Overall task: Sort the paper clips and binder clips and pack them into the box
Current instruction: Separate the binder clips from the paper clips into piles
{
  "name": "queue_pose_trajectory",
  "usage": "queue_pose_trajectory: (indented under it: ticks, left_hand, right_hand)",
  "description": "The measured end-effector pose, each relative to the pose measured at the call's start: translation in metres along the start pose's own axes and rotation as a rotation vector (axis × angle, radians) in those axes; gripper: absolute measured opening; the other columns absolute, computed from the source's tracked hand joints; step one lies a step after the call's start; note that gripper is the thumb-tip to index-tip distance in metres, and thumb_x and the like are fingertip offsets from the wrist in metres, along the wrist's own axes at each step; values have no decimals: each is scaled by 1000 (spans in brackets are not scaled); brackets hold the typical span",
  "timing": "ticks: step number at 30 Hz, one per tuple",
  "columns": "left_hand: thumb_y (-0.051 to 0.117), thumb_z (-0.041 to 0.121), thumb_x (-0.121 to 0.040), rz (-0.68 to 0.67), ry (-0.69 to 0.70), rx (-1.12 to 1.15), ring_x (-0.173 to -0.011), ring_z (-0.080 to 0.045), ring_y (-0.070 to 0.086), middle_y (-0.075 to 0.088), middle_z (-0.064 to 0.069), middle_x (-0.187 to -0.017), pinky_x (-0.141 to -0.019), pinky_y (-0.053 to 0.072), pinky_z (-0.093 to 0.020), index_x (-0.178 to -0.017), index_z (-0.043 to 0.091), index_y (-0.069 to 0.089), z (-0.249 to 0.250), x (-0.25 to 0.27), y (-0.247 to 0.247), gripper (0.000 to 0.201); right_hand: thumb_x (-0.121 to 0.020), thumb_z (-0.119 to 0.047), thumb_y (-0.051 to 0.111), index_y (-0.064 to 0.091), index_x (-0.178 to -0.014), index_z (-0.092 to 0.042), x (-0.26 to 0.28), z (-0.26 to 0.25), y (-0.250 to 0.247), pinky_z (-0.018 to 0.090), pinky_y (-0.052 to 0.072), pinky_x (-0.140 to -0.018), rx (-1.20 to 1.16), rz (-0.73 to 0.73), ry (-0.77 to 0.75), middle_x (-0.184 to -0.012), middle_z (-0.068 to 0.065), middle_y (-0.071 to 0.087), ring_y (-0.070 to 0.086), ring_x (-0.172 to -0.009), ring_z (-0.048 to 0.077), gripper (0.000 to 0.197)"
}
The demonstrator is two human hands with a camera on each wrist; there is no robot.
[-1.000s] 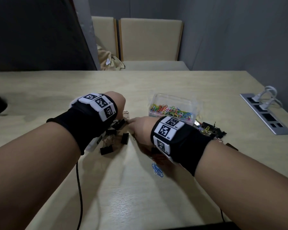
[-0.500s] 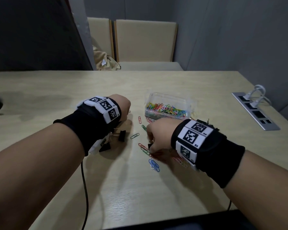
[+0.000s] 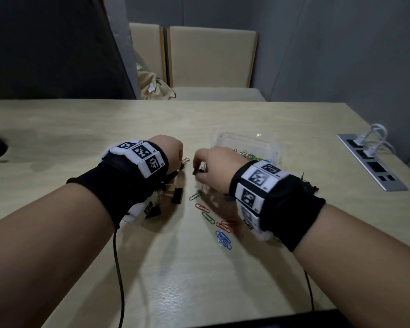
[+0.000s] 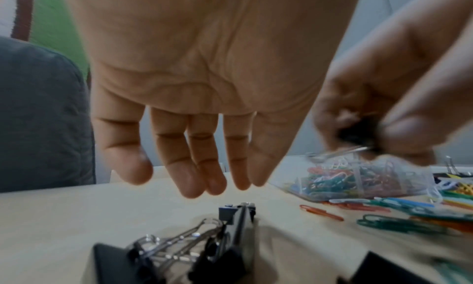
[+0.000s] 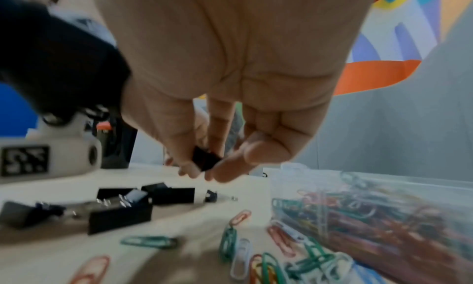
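Note:
My right hand [image 3: 200, 170] pinches a small black binder clip [image 5: 204, 160] between thumb and fingers, just above the table and left of the clear plastic box [image 3: 244, 144] filled with coloured paper clips [image 5: 358, 217]. The same clip [image 4: 358, 135] shows blurred in the left wrist view. My left hand [image 4: 204, 179] hovers with straight, relaxed fingers over a pile of black binder clips [image 4: 199, 248], holding nothing. Loose paper clips [image 3: 208, 216] lie scattered on the table between my wrists. More binder clips [image 3: 176, 195] sit beside my left wrist.
A power strip [image 3: 374, 162] with a white plug is set into the table at the right. Another heap of clips [image 3: 308, 184] lies behind my right wrist. Two chairs [image 3: 211, 60] stand beyond the far edge. Cables [image 3: 118, 268] trail off the near edge.
My right hand drew back to the loose clips, picked up a black binder clip and has moved left and forward with it. The left hand stayed over its pile.

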State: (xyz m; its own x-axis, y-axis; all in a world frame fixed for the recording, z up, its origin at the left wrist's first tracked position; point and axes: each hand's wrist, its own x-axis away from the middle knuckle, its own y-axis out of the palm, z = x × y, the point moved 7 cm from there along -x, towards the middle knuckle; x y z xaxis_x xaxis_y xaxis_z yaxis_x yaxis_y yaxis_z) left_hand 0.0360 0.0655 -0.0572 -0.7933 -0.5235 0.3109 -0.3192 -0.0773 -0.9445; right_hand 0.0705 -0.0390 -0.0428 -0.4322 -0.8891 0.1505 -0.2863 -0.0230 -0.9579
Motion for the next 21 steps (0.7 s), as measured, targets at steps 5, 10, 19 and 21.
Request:
queue_pose_trajectory:
  ticks: [5, 10, 19, 21]
  left_hand:
    - [52, 18, -92, 12, -16, 18, -94, -25, 61, 68, -8, -109, -70, 43, -28, -114, 11, 66, -2, 4, 4, 27]
    - [57, 25, -89, -40, 42, -67, -87, -24, 62, 67, -3, -91, -68, 44, -28, -105, 13, 69, 17, 17, 12, 23]
    - [60, 26, -89, -113, 170, -199, -67, -25, 50, 43, 0, -54, -64, 41, -29, -56, 13, 47, 59, 37, 21, 38]
    - [58, 25, -91, -114, 158, -210, -64, -24, 49, 41, -2, -56, -64, 41, -28, -57, 12, 45, 60, 37, 25, 39]
  right_hand:
    - [-94, -21, 53, 55, -124, -17, -27, -2, 17, 29, 44, -85, 57, -14, 12, -119, 12, 60, 57, -109, 30, 30]
    - [-94, -14, 48, 53, -127, -11, -26, 8, 26, 31, 45, -87, 123, -50, 49, -122, 13, 55, 56, -112, 31, 34]
    - [-89, -14, 47, 56, -113, -9, 1, 14, 42, 41, 49, -89, 299, -165, 43, -116, 17, 51, 53, -109, 36, 26]
    - [-90, -14, 47, 59, -114, -10, 13, 14, 45, 36, 49, -85, 295, -240, 17, -117, 17, 54, 56, -107, 35, 27]
